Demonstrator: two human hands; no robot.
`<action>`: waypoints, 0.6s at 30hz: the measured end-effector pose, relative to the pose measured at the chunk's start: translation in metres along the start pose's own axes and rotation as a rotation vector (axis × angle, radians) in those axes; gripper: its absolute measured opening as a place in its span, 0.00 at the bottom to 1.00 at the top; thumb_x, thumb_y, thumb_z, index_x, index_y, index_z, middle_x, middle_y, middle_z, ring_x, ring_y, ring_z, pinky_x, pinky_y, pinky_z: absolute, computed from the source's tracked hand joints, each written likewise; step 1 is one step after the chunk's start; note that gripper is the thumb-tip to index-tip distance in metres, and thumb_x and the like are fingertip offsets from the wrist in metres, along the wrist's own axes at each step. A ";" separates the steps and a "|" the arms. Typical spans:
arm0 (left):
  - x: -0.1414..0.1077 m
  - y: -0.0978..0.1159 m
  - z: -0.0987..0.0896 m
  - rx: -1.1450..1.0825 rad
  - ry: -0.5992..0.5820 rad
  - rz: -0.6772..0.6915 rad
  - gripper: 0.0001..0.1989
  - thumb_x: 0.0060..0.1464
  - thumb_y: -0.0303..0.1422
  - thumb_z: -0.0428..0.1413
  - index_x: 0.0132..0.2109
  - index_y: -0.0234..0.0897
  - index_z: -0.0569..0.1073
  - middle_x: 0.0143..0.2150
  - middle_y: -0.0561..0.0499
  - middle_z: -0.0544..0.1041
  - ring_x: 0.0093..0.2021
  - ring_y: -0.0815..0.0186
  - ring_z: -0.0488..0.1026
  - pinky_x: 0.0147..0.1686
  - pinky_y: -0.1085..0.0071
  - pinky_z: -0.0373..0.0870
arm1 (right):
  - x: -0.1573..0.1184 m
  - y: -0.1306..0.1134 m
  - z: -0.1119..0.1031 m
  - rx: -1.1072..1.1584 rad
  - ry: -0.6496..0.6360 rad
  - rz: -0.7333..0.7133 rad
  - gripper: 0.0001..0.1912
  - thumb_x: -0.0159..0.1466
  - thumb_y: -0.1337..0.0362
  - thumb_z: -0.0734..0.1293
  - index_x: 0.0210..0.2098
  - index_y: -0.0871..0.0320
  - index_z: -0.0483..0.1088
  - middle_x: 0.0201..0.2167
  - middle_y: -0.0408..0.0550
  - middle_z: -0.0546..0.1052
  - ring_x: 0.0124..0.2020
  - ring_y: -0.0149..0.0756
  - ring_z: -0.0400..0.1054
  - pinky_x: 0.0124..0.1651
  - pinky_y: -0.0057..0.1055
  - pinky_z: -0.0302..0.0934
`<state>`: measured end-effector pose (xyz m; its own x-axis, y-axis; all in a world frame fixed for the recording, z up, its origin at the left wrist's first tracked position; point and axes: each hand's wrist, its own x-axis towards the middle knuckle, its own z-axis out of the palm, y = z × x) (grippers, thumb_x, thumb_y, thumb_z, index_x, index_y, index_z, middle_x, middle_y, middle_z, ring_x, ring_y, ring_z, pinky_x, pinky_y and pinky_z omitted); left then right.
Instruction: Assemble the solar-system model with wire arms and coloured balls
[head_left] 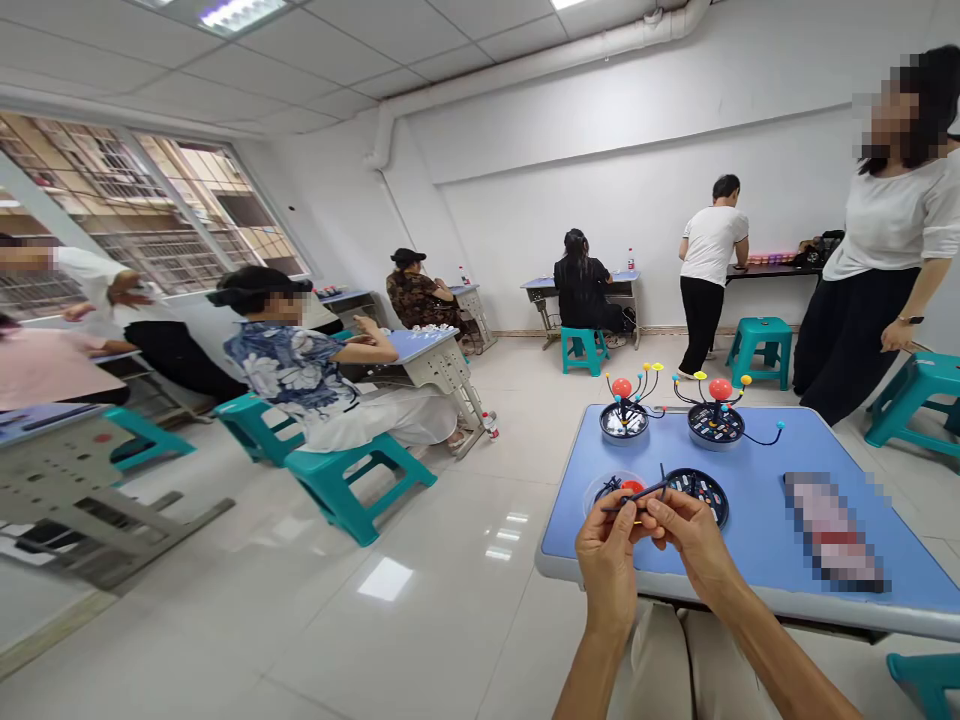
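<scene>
Over the near edge of the blue table, my left hand (611,540) and my right hand (686,535) are close together. Both are closed in a pinch on thin black plastic rods (646,491) that meet at an angle between my fingertips. Just beyond my left hand is a clear round tub (592,492) with black parts and a red ball (632,488). Behind my right hand lies a round black base (712,490) with small printed labels. Farther back stand two planet models, each with a red ball (622,388) and coloured beads on curved black arms.
A pixelated flat object (834,535) lies on the right of the table (772,440). Green stools (759,350) stand around. Several people sit at other desks; one person (874,240) stands beyond the table's right corner.
</scene>
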<state>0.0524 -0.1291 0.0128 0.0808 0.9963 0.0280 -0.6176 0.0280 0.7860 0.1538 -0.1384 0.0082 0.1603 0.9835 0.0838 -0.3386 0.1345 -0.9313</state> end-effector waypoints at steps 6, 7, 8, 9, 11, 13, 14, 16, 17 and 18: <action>0.008 0.005 -0.003 0.054 0.091 0.073 0.14 0.45 0.36 0.65 0.38 0.33 0.76 0.25 0.52 0.76 0.25 0.68 0.74 0.27 0.72 0.72 | -0.001 0.000 -0.004 0.065 0.187 -0.053 0.19 0.53 0.50 0.74 0.22 0.60 0.71 0.19 0.42 0.70 0.21 0.28 0.59 0.24 0.27 0.54; 0.010 0.009 -0.005 0.042 0.122 0.112 0.14 0.44 0.37 0.66 0.37 0.33 0.76 0.25 0.52 0.76 0.25 0.69 0.73 0.27 0.73 0.72 | -0.001 -0.002 -0.008 0.099 0.224 -0.051 0.19 0.52 0.49 0.74 0.24 0.60 0.72 0.21 0.44 0.72 0.22 0.29 0.61 0.23 0.27 0.55; 0.012 0.014 -0.008 0.030 0.149 0.150 0.14 0.43 0.37 0.67 0.36 0.33 0.77 0.26 0.53 0.76 0.25 0.69 0.73 0.26 0.73 0.71 | -0.002 -0.006 -0.012 0.136 0.249 -0.046 0.19 0.52 0.49 0.74 0.26 0.60 0.72 0.23 0.45 0.74 0.22 0.30 0.63 0.23 0.27 0.57; 0.013 0.018 -0.011 0.023 0.168 0.179 0.14 0.42 0.37 0.67 0.35 0.33 0.77 0.26 0.53 0.75 0.25 0.70 0.72 0.26 0.74 0.71 | -0.003 -0.009 -0.016 0.165 0.260 -0.044 0.20 0.52 0.49 0.74 0.27 0.60 0.72 0.25 0.46 0.75 0.23 0.31 0.65 0.23 0.27 0.59; 0.013 0.026 -0.017 0.048 0.169 0.183 0.14 0.42 0.38 0.67 0.33 0.33 0.76 0.26 0.53 0.74 0.23 0.72 0.71 0.23 0.76 0.69 | -0.005 -0.016 -0.024 0.187 0.254 -0.052 0.19 0.53 0.49 0.74 0.27 0.60 0.71 0.25 0.47 0.75 0.23 0.31 0.67 0.24 0.27 0.62; 0.010 0.030 -0.021 0.087 0.143 0.143 0.14 0.43 0.39 0.67 0.32 0.33 0.76 0.25 0.54 0.73 0.21 0.73 0.69 0.20 0.76 0.67 | -0.007 -0.020 -0.029 0.180 0.252 -0.067 0.19 0.53 0.49 0.74 0.27 0.60 0.71 0.24 0.46 0.75 0.22 0.31 0.67 0.24 0.28 0.63; 0.008 0.031 -0.023 0.098 0.128 0.123 0.14 0.44 0.39 0.67 0.33 0.33 0.76 0.25 0.54 0.73 0.21 0.73 0.69 0.20 0.76 0.67 | -0.007 -0.021 -0.030 0.177 0.252 -0.074 0.19 0.54 0.50 0.74 0.27 0.60 0.71 0.24 0.46 0.76 0.22 0.32 0.68 0.24 0.28 0.64; 0.002 0.029 -0.022 0.104 0.109 0.098 0.14 0.43 0.38 0.67 0.33 0.33 0.76 0.28 0.53 0.74 0.21 0.73 0.69 0.19 0.76 0.67 | -0.006 -0.020 -0.032 0.176 0.254 -0.088 0.19 0.54 0.50 0.74 0.28 0.59 0.71 0.24 0.46 0.76 0.23 0.32 0.69 0.24 0.28 0.65; 0.000 0.027 -0.021 0.110 0.106 0.091 0.14 0.43 0.38 0.67 0.34 0.33 0.77 0.29 0.52 0.75 0.21 0.72 0.69 0.19 0.75 0.67 | -0.006 -0.018 -0.032 0.177 0.256 -0.093 0.18 0.54 0.50 0.74 0.28 0.59 0.71 0.24 0.46 0.76 0.23 0.32 0.69 0.24 0.28 0.65; -0.002 0.025 -0.019 0.126 0.105 0.084 0.14 0.43 0.38 0.67 0.35 0.33 0.77 0.29 0.52 0.75 0.21 0.72 0.69 0.18 0.75 0.67 | -0.006 -0.017 -0.031 0.178 0.257 -0.096 0.18 0.54 0.50 0.74 0.28 0.59 0.71 0.24 0.46 0.76 0.23 0.32 0.69 0.24 0.28 0.65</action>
<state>0.0219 -0.1292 0.0209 -0.0529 0.9979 0.0371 -0.5155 -0.0591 0.8549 0.1878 -0.1501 0.0123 0.4207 0.9055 0.0549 -0.4635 0.2666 -0.8450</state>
